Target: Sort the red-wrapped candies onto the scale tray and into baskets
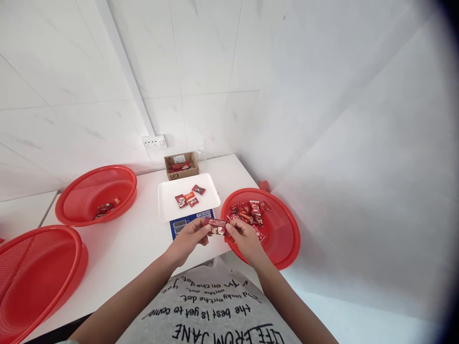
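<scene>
Between my two hands stretches a dark red snack packet point(217, 226) with pale lettering. My left hand point(192, 237) pinches its left end, and my right hand point(245, 236) pinches the right end. Just beyond and below it is a blue digital scale point(175, 228), its front partly hidden by my left hand. On the scale rests a white tray point(167, 198) bearing several small red packets point(181, 200). Beside my right hand a red mesh basket point(287, 234) holds a pile of red packets point(255, 207).
A small cardboard box point(182, 173) with red packets stands behind the tray. At the left are a red basket point(125, 184) with a few packets and another red basket point(36, 277). They stand on a white table point(143, 239) against a wall with a socket point(154, 142).
</scene>
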A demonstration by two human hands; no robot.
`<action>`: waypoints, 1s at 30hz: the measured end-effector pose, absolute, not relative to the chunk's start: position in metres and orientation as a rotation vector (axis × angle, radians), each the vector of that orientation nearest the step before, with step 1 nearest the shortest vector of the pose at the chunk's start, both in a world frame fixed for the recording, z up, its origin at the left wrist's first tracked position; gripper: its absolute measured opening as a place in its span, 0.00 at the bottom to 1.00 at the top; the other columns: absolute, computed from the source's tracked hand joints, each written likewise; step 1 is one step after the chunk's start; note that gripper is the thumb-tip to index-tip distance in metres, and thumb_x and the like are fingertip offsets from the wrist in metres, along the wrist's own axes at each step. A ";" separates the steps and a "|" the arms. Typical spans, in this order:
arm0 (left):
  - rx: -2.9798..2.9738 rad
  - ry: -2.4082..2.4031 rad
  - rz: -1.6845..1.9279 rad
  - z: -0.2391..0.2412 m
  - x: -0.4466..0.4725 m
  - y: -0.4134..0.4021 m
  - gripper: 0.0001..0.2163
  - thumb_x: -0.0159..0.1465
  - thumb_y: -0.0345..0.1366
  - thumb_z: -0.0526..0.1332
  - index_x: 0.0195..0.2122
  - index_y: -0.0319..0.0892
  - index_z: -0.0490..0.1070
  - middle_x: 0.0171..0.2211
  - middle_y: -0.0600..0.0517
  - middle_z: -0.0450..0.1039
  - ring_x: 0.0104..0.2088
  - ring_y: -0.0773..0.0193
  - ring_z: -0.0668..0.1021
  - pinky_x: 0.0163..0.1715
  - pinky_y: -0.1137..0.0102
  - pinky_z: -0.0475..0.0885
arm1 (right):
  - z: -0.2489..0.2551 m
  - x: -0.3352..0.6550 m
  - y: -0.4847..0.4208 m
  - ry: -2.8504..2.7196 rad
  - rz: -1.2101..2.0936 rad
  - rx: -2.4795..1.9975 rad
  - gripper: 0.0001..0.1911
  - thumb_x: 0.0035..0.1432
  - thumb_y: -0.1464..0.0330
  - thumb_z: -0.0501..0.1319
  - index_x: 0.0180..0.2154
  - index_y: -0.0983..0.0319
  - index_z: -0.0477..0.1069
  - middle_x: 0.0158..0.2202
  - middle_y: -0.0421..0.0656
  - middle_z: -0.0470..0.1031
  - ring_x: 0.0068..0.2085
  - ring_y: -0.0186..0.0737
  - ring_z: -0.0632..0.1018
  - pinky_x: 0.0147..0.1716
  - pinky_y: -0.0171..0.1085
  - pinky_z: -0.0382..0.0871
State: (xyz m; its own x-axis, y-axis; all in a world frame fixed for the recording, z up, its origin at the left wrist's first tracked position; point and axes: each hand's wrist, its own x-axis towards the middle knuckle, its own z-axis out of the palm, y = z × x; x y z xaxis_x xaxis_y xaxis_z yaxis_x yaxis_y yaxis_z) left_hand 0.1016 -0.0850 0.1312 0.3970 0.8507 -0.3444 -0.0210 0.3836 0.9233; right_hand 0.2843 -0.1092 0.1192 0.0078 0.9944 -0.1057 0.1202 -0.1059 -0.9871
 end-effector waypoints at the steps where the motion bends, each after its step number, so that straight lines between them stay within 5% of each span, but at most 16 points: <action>1: 1.029 1.004 0.700 0.130 0.105 -0.083 0.14 0.58 0.47 0.63 0.36 0.41 0.70 0.30 0.55 0.69 0.26 0.71 0.68 0.30 0.72 0.63 | 0.120 0.288 -0.107 -1.250 1.230 -1.368 0.19 0.54 0.52 0.58 0.24 0.60 0.63 0.23 0.37 0.62 0.26 0.34 0.64 0.27 0.35 0.58; 11: 0.703 0.943 0.739 0.127 0.121 -0.064 0.15 0.51 0.43 0.71 0.33 0.40 0.71 0.24 0.56 0.71 0.23 0.74 0.70 0.27 0.77 0.66 | 0.114 0.298 -0.083 -1.170 1.326 -1.262 0.16 0.54 0.56 0.59 0.24 0.60 0.64 0.24 0.37 0.65 0.27 0.35 0.67 0.30 0.35 0.64; 17: 0.571 0.987 0.614 0.127 0.110 -0.052 0.22 0.59 0.57 0.57 0.33 0.39 0.70 0.24 0.51 0.74 0.22 0.67 0.76 0.23 0.73 0.72 | 0.111 0.289 -0.073 -1.486 0.840 -1.288 0.10 0.58 0.64 0.57 0.27 0.60 0.70 0.34 0.44 0.72 0.37 0.40 0.73 0.39 0.39 0.67; 24: 0.616 0.982 0.755 0.133 0.083 -0.043 0.05 0.54 0.31 0.65 0.29 0.40 0.69 0.27 0.54 0.74 0.29 0.68 0.78 0.34 0.73 0.74 | 0.097 0.267 -0.071 -1.474 0.852 -1.324 0.13 0.56 0.59 0.60 0.40 0.58 0.75 0.45 0.48 0.72 0.46 0.45 0.74 0.44 0.42 0.70; 30: 0.981 1.052 0.780 0.123 0.075 -0.050 0.03 0.53 0.31 0.62 0.28 0.41 0.68 0.27 0.56 0.71 0.30 0.68 0.75 0.37 0.70 0.72 | 0.089 0.253 -0.067 -1.100 1.335 -1.315 0.24 0.55 0.48 0.56 0.41 0.61 0.74 0.38 0.47 0.76 0.37 0.42 0.75 0.35 0.40 0.70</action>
